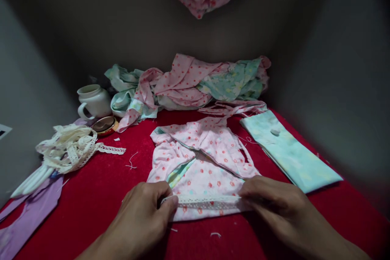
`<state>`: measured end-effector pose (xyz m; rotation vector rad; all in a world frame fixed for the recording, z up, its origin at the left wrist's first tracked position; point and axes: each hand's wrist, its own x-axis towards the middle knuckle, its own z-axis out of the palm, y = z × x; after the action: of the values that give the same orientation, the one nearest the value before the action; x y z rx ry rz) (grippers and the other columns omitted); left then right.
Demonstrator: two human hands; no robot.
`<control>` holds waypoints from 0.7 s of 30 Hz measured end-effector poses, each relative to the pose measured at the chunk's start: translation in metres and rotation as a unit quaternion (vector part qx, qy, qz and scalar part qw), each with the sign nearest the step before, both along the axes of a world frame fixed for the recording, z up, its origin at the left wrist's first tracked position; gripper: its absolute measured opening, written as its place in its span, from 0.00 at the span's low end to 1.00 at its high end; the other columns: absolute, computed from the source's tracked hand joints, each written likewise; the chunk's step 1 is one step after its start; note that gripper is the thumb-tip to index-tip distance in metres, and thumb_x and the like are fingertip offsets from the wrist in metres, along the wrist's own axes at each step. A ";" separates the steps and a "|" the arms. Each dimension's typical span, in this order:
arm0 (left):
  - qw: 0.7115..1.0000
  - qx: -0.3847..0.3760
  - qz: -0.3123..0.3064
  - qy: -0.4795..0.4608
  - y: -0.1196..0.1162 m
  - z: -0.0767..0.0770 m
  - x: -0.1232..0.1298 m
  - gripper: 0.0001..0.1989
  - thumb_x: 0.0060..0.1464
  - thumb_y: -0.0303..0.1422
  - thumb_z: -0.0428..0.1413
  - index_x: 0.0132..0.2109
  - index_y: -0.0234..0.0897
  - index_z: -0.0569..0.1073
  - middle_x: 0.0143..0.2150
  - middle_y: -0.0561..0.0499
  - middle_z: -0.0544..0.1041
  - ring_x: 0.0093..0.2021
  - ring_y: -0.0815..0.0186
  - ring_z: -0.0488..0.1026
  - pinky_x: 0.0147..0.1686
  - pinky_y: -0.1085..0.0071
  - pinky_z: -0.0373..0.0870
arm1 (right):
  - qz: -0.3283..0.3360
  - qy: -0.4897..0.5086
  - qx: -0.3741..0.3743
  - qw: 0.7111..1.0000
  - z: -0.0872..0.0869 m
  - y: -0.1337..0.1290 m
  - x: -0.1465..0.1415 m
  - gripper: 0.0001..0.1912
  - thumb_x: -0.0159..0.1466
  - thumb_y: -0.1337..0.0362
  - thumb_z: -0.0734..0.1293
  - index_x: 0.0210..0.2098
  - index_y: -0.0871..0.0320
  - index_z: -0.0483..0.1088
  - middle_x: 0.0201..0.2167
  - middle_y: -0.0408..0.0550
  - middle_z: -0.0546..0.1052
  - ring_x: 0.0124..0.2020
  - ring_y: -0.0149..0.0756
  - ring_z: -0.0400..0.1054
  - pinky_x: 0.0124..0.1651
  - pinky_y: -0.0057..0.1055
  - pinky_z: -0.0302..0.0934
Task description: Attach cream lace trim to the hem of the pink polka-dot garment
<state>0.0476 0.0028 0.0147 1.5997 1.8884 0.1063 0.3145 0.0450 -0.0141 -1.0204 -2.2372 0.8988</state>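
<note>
In the head view, the left hand (143,211) and right hand (271,203) are pinching the two ends of a lace strip (204,200) along the near hem of a small pink garment (204,162) lying flat on the red desk (100,187). Both look light, soft and limp, likely to shift, so holding the hem edge with fingers (169,205) clenched seems best.

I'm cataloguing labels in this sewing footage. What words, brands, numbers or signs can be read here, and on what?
None can be read. The pink garment under both hands, the lace strip, the cup and the folded green cloth show only flower prints or plain surfaces, no lettering.
</note>
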 end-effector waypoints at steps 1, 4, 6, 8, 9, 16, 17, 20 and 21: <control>1.000 -0.002 -0.009 0.004 0.000 0.000 0.000 0.15 0.52 0.38 0.45 0.22 0.38 0.63 0.20 0.55 0.62 0.23 0.68 0.59 0.23 0.71 0.47 | 0.003 0.003 0.033 0.999 0.000 0.000 0.000 0.10 0.61 0.74 0.61 0.36 0.55 0.70 0.32 0.43 0.75 0.32 0.28 0.70 0.34 0.22 0.64; 1.000 -0.008 -0.026 0.014 -0.001 0.001 -0.002 0.14 0.52 0.36 0.44 0.21 0.38 0.62 0.19 0.55 0.61 0.23 0.68 0.58 0.23 0.70 0.45 | 0.007 0.010 0.113 0.993 0.001 -0.001 0.000 0.12 0.60 0.76 0.62 0.38 0.54 0.69 0.35 0.44 0.75 0.34 0.29 0.70 0.34 0.22 0.64; 0.999 -0.011 -0.028 0.022 -0.001 0.002 -0.003 0.14 0.52 0.35 0.44 0.21 0.37 0.63 0.19 0.55 0.61 0.22 0.68 0.58 0.23 0.70 0.45 | 0.009 0.012 0.130 0.991 0.002 0.000 0.001 0.12 0.60 0.75 0.63 0.39 0.54 0.69 0.35 0.44 0.74 0.35 0.29 0.70 0.34 0.22 0.64; 0.999 -0.012 -0.029 0.027 -0.001 0.002 -0.003 0.14 0.52 0.36 0.44 0.21 0.37 0.63 0.19 0.55 0.62 0.22 0.68 0.58 0.23 0.70 0.45 | 0.009 0.010 0.112 0.994 0.002 0.000 0.002 0.11 0.61 0.75 0.62 0.39 0.53 0.70 0.33 0.43 0.74 0.33 0.29 0.70 0.33 0.22 0.64; 0.999 -0.012 -0.030 0.031 -0.001 0.003 -0.003 0.14 0.52 0.36 0.44 0.21 0.37 0.63 0.19 0.55 0.62 0.23 0.68 0.58 0.23 0.70 0.44 | 0.007 0.007 0.096 0.995 0.003 0.000 0.002 0.11 0.61 0.74 0.62 0.39 0.53 0.70 0.32 0.43 0.74 0.32 0.28 0.70 0.32 0.22 0.64; 0.998 -0.011 -0.038 0.055 0.000 0.006 -0.001 0.15 0.53 0.36 0.44 0.21 0.37 0.60 0.19 0.55 0.59 0.22 0.68 0.57 0.23 0.70 0.43 | -0.020 -0.066 0.004 0.998 0.002 0.000 0.002 0.06 0.63 0.66 0.62 0.35 0.55 0.72 0.30 0.45 0.75 0.31 0.33 0.70 0.31 0.27 0.64; 0.998 -0.012 -0.037 0.056 -0.001 0.006 -0.001 0.15 0.53 0.37 0.44 0.21 0.37 0.60 0.19 0.55 0.59 0.23 0.68 0.57 0.23 0.70 0.43 | -0.021 -0.070 0.006 0.997 0.001 0.000 0.002 0.06 0.63 0.66 0.62 0.35 0.55 0.71 0.30 0.46 0.75 0.31 0.33 0.70 0.31 0.28 0.64; 0.998 -0.013 -0.034 0.045 -0.001 0.005 -0.004 0.15 0.53 0.38 0.44 0.22 0.37 0.63 0.20 0.54 0.60 0.23 0.67 0.58 0.23 0.71 0.44 | -0.015 -0.062 0.026 0.998 0.002 0.001 0.002 0.07 0.63 0.70 0.61 0.35 0.56 0.71 0.31 0.46 0.74 0.31 0.33 0.69 0.32 0.27 0.63; 0.999 -0.013 -0.033 0.040 0.000 0.005 -0.005 0.16 0.54 0.38 0.44 0.22 0.37 0.63 0.20 0.54 0.61 0.23 0.67 0.58 0.23 0.71 0.44 | -0.009 -0.053 0.043 0.998 0.002 0.001 0.002 0.08 0.62 0.71 0.60 0.35 0.57 0.70 0.31 0.46 0.74 0.31 0.32 0.69 0.32 0.27 0.63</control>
<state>0.0430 0.0024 0.0194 1.6698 1.8873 -0.0111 0.3163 0.0464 -0.0119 -1.0706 -2.3291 0.7503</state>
